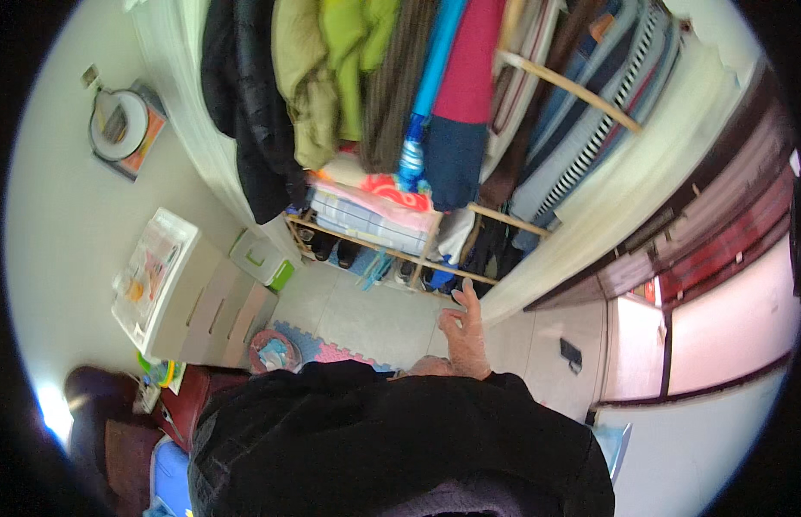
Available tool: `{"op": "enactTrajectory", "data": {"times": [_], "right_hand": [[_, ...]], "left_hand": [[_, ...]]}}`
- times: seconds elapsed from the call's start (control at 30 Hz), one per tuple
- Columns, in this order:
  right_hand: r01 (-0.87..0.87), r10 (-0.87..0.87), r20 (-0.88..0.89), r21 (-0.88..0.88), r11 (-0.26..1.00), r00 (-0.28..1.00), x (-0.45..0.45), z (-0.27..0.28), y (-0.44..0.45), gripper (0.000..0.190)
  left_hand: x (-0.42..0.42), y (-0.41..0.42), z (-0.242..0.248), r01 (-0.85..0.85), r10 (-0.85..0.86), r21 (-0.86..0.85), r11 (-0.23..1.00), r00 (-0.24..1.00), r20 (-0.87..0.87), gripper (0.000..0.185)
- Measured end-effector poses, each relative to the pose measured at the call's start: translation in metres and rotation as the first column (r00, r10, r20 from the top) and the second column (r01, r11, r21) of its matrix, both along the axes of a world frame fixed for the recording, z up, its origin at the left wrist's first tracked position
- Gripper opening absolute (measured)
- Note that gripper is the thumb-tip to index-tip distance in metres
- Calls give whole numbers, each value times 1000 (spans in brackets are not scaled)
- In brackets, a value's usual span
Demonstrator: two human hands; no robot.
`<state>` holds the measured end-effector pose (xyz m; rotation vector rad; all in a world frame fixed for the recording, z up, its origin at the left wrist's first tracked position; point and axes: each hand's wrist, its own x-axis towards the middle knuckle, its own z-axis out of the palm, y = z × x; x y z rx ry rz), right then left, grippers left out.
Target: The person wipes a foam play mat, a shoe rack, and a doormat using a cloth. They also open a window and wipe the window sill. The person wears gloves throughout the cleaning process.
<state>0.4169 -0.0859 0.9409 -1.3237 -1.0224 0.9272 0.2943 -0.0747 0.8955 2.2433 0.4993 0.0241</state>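
Note:
My right hand [466,333] reaches forward over the tiled floor, its fingers apart and bent, with nothing seen in it. In the picture it overlaps the lower edge of a cream curtain [607,213]; whether they touch I cannot tell. Part of what looks like my left hand [431,366] shows just past my black sleeve, its fingers hidden. Ahead is a wooden clothes rack with a lower rail [387,249]. On it hang a black jacket [264,110], a khaki garment [306,84], a green garment [345,58] and a magenta-and-navy garment [462,90].
Folded bedding [374,220] lies low in the rack, above shoes [345,253]. Leftward are a drawer unit [206,304], a lidded box [255,255], a pink bin [264,342] and foam mats [335,352]. A dark flat object [570,355] lies on the floor at right.

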Motion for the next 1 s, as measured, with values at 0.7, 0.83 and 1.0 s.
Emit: {"op": "enactTrajectory", "data": {"times": [0.7, 0.83, 1.0], "right_hand": [[146, -101, -235, 180, 973, 967, -22, 57, -19, 79], [226, -248, 99, 193, 955, 964, 17, 44, -25, 62], [481, -492, -72, 371, 794, 868, 88, 27, -43, 47]], "left_hand": [[-10, 20, 44, 377, -324, -169, 910, 906, 273, 35], [27, 27, 47, 463, -494, 175, 869, 837, 236, 25], [93, 72, 132, 278, -412, 307, 910, 677, 610, 21]]}}
